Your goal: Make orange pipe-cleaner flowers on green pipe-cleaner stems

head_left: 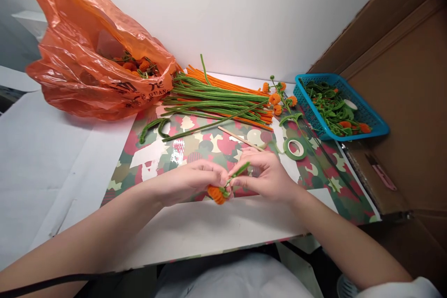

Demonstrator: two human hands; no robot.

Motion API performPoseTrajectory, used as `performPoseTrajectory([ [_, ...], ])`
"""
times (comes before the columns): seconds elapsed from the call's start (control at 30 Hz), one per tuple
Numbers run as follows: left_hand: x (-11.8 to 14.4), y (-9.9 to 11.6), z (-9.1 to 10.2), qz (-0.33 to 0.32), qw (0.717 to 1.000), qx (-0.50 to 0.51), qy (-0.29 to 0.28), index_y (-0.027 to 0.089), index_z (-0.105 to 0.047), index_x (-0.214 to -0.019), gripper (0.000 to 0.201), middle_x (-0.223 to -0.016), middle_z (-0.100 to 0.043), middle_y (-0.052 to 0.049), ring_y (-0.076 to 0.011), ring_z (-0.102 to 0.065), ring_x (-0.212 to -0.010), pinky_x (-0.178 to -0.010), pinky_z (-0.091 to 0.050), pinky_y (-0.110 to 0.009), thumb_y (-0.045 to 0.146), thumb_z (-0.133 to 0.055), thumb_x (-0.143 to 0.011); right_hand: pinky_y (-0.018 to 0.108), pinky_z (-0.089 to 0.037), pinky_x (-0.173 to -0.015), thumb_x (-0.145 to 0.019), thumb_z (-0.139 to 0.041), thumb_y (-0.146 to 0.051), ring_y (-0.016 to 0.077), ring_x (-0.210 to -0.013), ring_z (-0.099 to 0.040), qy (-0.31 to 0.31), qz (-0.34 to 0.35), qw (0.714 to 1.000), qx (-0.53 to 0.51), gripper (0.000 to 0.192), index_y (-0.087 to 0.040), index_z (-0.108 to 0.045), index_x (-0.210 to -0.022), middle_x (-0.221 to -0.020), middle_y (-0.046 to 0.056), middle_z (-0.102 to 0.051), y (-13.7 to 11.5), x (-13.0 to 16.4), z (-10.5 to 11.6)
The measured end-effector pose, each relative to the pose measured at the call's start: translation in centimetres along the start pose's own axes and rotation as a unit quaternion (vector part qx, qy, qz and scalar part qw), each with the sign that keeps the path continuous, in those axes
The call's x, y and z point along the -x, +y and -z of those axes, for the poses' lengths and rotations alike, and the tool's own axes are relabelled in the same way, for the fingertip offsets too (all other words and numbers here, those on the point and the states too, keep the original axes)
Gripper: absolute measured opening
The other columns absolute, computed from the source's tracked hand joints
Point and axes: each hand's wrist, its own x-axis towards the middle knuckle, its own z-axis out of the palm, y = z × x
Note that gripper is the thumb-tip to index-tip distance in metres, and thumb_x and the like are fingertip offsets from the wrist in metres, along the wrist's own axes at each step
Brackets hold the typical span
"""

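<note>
- From the head camera, both hands meet just above the near edge of a patterned mat (pixel 195 146) that lies on a white table (pixel 45 158).
- The left hand (pixel 195 179) is curled closed, its fingertips pinching a small orange pompom (pixel 216 194) made of fuzzy wire; the pompom hangs just below the fingers, over the white strip at the mat's front edge.
- The right hand (pixel 267 172) is also closed in a pinch, thumb and forefinger gripping a short green stem (pixel 239 172) that runs slantwise down to the pompom. The two hands nearly touch at the fingertips.
- Just beyond the right hand a thin wooden stick (pixel 240 138) lies at a slant on the mat, and beside it, to the right, sits a roll of green tape (pixel 295 148), lying flat.
- Further back, a bundle of long green and orange fuzzy wires (pixel 216 98) lies across the mat's far edge; one bent green wire (pixel 153 126) lies apart from it on the left.
- At the right end of the bundle a few finished orange pompoms on green stems (pixel 277 98) rest on the mat.
- A blue basket (pixel 373 123) stands to the right of them, against a cardboard wall (pixel 405 79), holding green curled pieces and some orange bits.
- At the back left a crumpled orange plastic bag (pixel 80 56) sits on the table, its mouth open toward the bundle, with more orange pompoms visible inside.
- A small pink object (pixel 384 176) lies on the cardboard at the right; what it is cannot be told.
</note>
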Motion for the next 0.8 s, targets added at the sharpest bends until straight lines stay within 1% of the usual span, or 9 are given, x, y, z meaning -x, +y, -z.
performPoseTrajectory([
  [0.13, -0.3, -0.1, 0.0, 0.023, 0.998, 0.041, -0.051, 0.019, -0.066, -0.066, 0.015, -0.071, -0.067, -0.004, -0.018, -0.062, -0.072, -0.071, -0.048, -0.029, 0.029, -0.056, -0.071, 0.038, -0.039, -0.086, -0.088, -0.064, -0.038, 0.0122, -0.062, -0.055, -0.033, 0.038, 0.998, 0.026, 0.022, -0.02, -0.07, -0.078, -0.067, 0.0, -0.07, -0.2, 0.0, 0.3],
  [0.2, -0.3, 0.2, -0.1, 0.002, 1.0, -0.024, -0.011, 0.019, -0.065, -0.07, 0.018, -0.075, -0.067, -0.004, -0.0185, -0.061, -0.072, -0.068, -0.048, -0.03, 0.033, -0.055, -0.074, 0.04, -0.037, -0.089, -0.088, -0.065, -0.033, 0.0123, -0.062, -0.055, -0.028, 0.035, 0.998, 0.041, 0.016, -0.02, -0.069, -0.079, -0.068, 0.0, -0.07, -0.2, 0.0, 0.3],
  [0.27, -0.1, 0.5, -0.5, -0.069, 0.983, -0.145, 0.085, 0.019, -0.064, -0.083, 0.019, -0.085, -0.067, -0.004, -0.0193, -0.061, -0.077, -0.069, -0.048, -0.031, 0.036, -0.055, -0.077, 0.039, -0.039, -0.087, -0.087, -0.066, -0.028, 0.0126, -0.061, -0.055, -0.004, 0.017, 0.998, 0.056, 0.013, -0.02, -0.068, -0.077, -0.066, -0.001, -0.07, -0.1, 0.0, 0.3],
  [0.33, 0.2, 0.7, -0.9, -0.177, 0.921, -0.295, 0.186, 0.02, -0.061, -0.097, 0.024, -0.098, -0.066, -0.005, -0.021, -0.06, -0.088, -0.077, -0.048, -0.032, 0.034, -0.059, -0.077, 0.037, -0.041, -0.084, -0.085, -0.067, -0.026, 0.0136, -0.063, -0.056, 0.029, -0.012, 0.997, 0.069, 0.012, -0.019, -0.068, -0.075, -0.066, 0.0, -0.069, 0.0, -0.1, 0.2],
  [0.43, 0.3, 0.6, -1.6, -0.295, 0.786, -0.468, 0.276, 0.019, -0.059, -0.096, 0.022, -0.101, -0.065, -0.006, -0.0224, -0.057, -0.095, -0.084, -0.044, -0.034, 0.027, -0.062, -0.076, 0.033, -0.044, -0.078, -0.081, -0.068, -0.021, 0.0149, -0.067, -0.06, 0.066, -0.052, 0.994, 0.065, 0.009, -0.019, -0.069, -0.072, -0.068, 0.0, -0.07, 0.1, -0.4, 0.1],
  [0.5, 0.2, 0.3, -1.9, -0.309, 0.735, -0.524, 0.3, 0.018, -0.059, -0.087, 0.01, -0.093, -0.065, -0.005, -0.0214, -0.056, -0.087, -0.079, -0.042, -0.035, 0.025, -0.058, -0.08, 0.029, -0.045, -0.073, -0.079, -0.069, -0.018, 0.0143, -0.067, -0.061, 0.075, -0.064, 0.994, 0.05, 0.008, -0.018, -0.069, -0.072, -0.069, 0.0, -0.071, 0.0, -0.5, 0.0],
  [0.53, 0.0, 0.2, -2.0, -0.306, 0.725, -0.536, 0.306, 0.018, -0.059, -0.084, 0.007, -0.089, -0.065, -0.005, -0.0207, -0.056, -0.083, -0.077, -0.042, -0.034, 0.024, -0.056, -0.081, 0.027, -0.045, -0.07, -0.079, -0.069, -0.017, 0.0137, -0.066, -0.061, 0.078, -0.068, 0.994, 0.045, 0.008, -0.018, -0.07, -0.071, -0.069, 0.0, -0.071, 0.0, -0.6, -0.1],
  [0.6, -0.2, 0.1, -2.1, -0.288, 0.733, -0.537, 0.3, 0.018, -0.06, -0.08, 0.008, -0.085, -0.064, -0.005, -0.0197, -0.054, -0.078, -0.073, -0.041, -0.033, 0.023, -0.054, -0.082, 0.026, -0.044, -0.067, -0.078, -0.07, -0.016, 0.0128, -0.064, -0.059, 0.078, -0.073, 0.993, 0.043, 0.008, -0.018, -0.07, -0.071, -0.067, -0.001, -0.07, -0.1, -0.6, -0.2],
  [0.8, -0.4, 0.7, -2.7, -0.194, 0.799, -0.496, 0.278, 0.018, -0.065, -0.072, 0.015, -0.08, -0.065, -0.003, -0.0194, -0.054, -0.078, -0.069, -0.041, -0.031, 0.024, -0.054, -0.08, 0.027, -0.043, -0.068, -0.078, -0.071, -0.016, 0.0121, -0.061, -0.057, 0.057, -0.098, 0.991, 0.074, 0.009, -0.018, -0.07, -0.069, -0.063, -0.001, -0.067, -0.1, -0.3, -0.4],
])
